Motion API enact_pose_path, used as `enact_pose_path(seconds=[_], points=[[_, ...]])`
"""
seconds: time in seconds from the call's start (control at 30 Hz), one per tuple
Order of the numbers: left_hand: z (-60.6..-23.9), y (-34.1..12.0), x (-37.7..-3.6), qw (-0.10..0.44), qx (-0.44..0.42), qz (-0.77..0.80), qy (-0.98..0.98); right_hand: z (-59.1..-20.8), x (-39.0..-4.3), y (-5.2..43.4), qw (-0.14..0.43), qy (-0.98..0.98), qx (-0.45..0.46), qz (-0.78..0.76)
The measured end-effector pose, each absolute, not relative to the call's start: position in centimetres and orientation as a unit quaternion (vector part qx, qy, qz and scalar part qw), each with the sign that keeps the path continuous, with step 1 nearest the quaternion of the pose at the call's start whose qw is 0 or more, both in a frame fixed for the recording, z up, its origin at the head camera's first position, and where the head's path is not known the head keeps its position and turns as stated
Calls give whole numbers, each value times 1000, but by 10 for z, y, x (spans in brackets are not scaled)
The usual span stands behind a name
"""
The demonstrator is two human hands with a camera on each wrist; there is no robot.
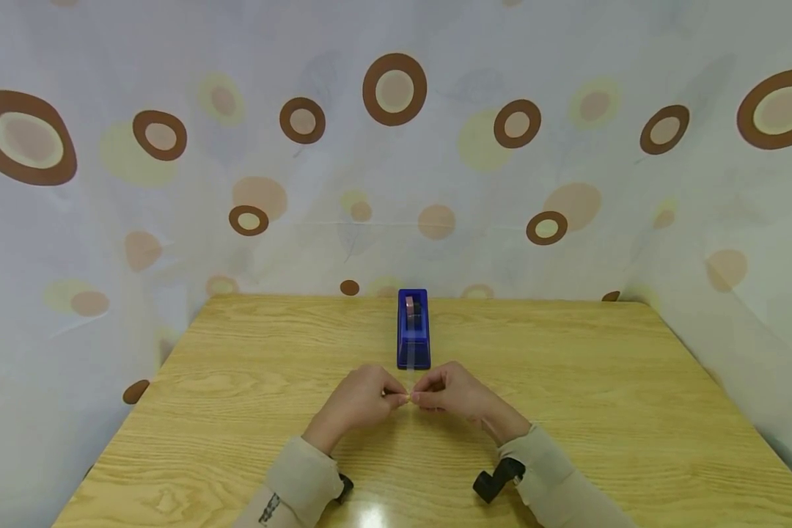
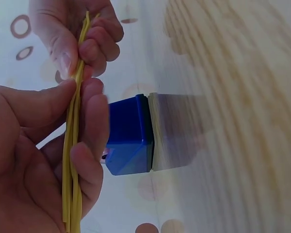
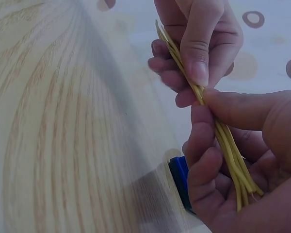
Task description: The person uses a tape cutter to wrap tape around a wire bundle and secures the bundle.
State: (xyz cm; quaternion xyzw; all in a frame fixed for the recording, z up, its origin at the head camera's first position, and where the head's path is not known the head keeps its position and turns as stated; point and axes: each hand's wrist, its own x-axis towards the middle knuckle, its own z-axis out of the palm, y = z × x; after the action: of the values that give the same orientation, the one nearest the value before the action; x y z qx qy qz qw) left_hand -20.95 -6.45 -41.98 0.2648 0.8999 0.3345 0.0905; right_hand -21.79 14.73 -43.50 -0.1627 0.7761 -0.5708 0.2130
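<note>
Two hands (image 1: 361, 402) (image 1: 460, 396) pinch yellow strands (image 3: 228, 145); blue tape dispenser (image 1: 413, 353) stands beyond.

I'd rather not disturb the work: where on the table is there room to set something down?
In the head view, the table is bare left of the blue tape dispenser and left hand, and right of the dispenser and right hand, out to the side edges. The middle is crowded: both hands hold yellow strands.

At lower centre, beige sleeves (image 1: 553, 473) with wide cuffs (image 1: 303, 469) adjoin black wrist cameras (image 1: 491, 484), a dark marking (image 1: 270, 508) patterning the left sleeve.
</note>
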Motion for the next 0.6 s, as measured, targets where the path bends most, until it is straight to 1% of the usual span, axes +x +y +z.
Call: enact_pose_path(seconds=[0.17,0.37,0.5,0.6], points=[[-421,-65,-211,119,269,339,893,-437,-218,148,206,778,-167,-569],[-419,-68,-211,123,261,317,904,-440,-220,148,192,783,-173,-566],[-418,-69,-211,112,269,307,906,-440,-221,148,185,786,-174,-564],[-418,-68,-211,91,274,297,910,-439,-220,148,182,787,-172,-564]])
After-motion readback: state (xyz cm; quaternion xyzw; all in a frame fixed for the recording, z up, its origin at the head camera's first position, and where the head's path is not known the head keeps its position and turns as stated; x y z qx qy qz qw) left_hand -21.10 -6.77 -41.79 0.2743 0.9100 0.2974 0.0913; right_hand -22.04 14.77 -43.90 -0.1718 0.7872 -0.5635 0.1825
